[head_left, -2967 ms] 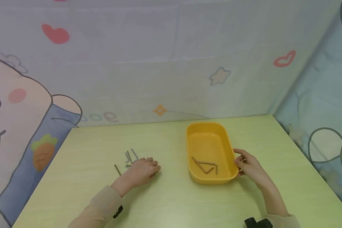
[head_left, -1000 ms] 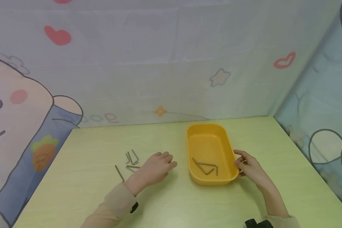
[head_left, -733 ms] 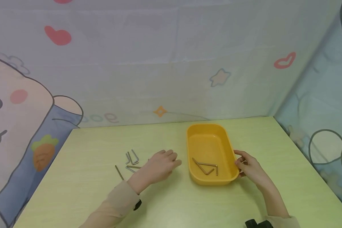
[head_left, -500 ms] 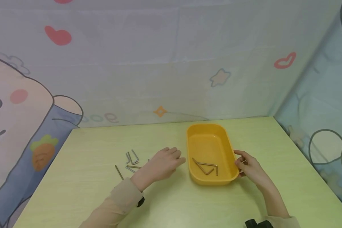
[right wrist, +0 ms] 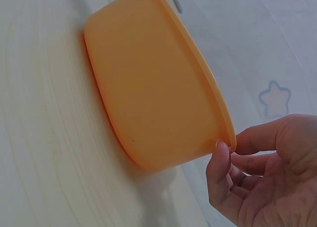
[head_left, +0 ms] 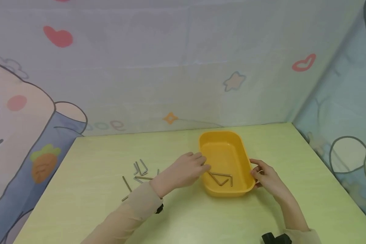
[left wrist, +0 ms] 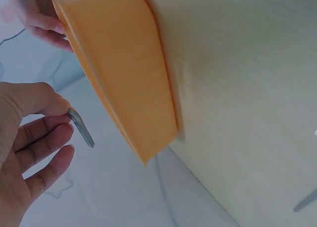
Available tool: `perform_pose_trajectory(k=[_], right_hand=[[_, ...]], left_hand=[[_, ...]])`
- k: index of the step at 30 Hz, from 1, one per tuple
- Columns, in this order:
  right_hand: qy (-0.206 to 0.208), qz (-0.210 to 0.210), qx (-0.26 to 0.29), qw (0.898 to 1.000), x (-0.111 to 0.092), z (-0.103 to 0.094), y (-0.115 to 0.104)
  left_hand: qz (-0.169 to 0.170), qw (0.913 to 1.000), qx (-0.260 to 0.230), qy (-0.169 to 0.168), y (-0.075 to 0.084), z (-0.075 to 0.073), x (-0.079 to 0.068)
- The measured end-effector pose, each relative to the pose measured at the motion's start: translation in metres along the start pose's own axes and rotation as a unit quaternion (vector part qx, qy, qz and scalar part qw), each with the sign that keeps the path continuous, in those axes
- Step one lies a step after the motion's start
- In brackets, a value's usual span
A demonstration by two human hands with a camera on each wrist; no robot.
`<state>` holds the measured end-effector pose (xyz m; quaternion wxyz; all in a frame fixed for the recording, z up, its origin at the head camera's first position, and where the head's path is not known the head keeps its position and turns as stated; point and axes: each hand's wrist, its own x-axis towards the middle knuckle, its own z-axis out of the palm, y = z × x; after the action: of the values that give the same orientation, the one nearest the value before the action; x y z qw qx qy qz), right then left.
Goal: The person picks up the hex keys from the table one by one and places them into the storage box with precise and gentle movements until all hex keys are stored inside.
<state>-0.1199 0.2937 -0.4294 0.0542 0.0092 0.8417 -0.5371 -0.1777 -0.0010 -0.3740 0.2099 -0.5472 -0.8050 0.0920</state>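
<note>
In the left wrist view, my left hand [left wrist: 37, 133] pinches a silver hex key [left wrist: 81, 128] between thumb and fingers, its bent end sticking out past the fingertips. From the head view that hand [head_left: 183, 171] overlaps the left rim of the yellow tray [head_left: 222, 152], and its key is hidden there. My right hand [head_left: 271, 179] holds the tray's right rim; the right wrist view shows the thumb [right wrist: 218, 170] outside and fingers at the edge. Two bronze-coloured hex keys [head_left: 222, 174] lie inside the tray, toward its near end.
Several silver and bronze-coloured hex keys [head_left: 143, 166] lie loose on the pale table [head_left: 201, 220], left of the tray. One bronze-coloured key [head_left: 127, 184] lies nearer the front, partly beside the left sleeve [head_left: 137, 210]. A printed cloth [head_left: 140, 84] hangs along the back edge.
My left hand has moved from the loose hex keys rightward to the tray's left rim, carrying a hex key. The right hand and the tray have stayed in place.
</note>
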Motion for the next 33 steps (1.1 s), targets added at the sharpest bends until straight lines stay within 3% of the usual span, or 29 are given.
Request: perform_pose_trajectory(k=[10,18,33], right_hand=[[-0.003,0.007,-0.006,1.000,0.001,0.000,-0.004],[-0.005,0.006,-0.005,1.000,0.002,0.001,-0.004],[-0.001,0.007,-0.004,1.000,0.001,0.000,0.000]], left_hand=[[0.021,0.9992,0.010,-0.031,-0.002,-0.006,0.025],[0.025,0.9958,0.005,-0.088,-0.001,0.009,0.044],[0.033,0.9901,-0.022,-0.134,-0.002,0.034,0.067]])
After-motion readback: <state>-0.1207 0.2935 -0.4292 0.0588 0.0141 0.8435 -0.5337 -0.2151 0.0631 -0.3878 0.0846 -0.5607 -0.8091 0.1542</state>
